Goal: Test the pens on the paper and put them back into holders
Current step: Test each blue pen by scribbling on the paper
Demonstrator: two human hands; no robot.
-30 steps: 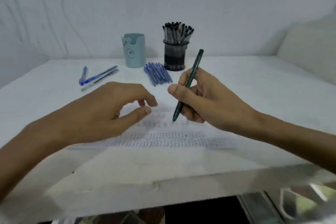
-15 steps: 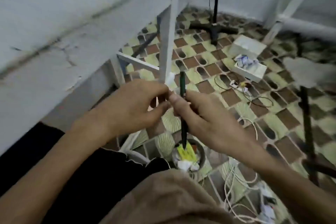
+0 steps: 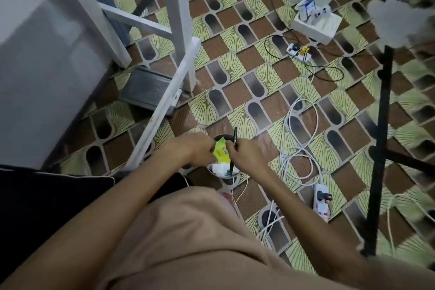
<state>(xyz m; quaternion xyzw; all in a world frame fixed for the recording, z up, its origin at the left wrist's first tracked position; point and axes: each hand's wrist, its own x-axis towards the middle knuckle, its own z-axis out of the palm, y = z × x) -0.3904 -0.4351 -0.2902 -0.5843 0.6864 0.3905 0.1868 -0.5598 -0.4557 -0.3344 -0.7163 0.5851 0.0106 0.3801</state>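
I am looking down at the floor beside the table. My right hand (image 3: 247,155) grips a dark pen (image 3: 234,138) roughly upright over a small round bin (image 3: 229,178) on the tiles. The pen's lower end points into the bin. My left hand (image 3: 190,150) hovers close to the left of the pen with its fingers curled inward; what they hold, if anything, is hidden. A yellow-green packet (image 3: 221,152) and white scraps lie in the bin. The paper and the pen holders are out of view.
White table legs and crossbars (image 3: 164,101) stand to the left of the bin. White cables (image 3: 299,148) and a power strip (image 3: 321,198) lie on the floor to the right. A black stand pole (image 3: 381,139) rises at the right, and a white box (image 3: 316,23) sits further back.
My view has dropped from the tabletop and paper to the floor. Both hands have moved down with the pen and are now right above the bin.
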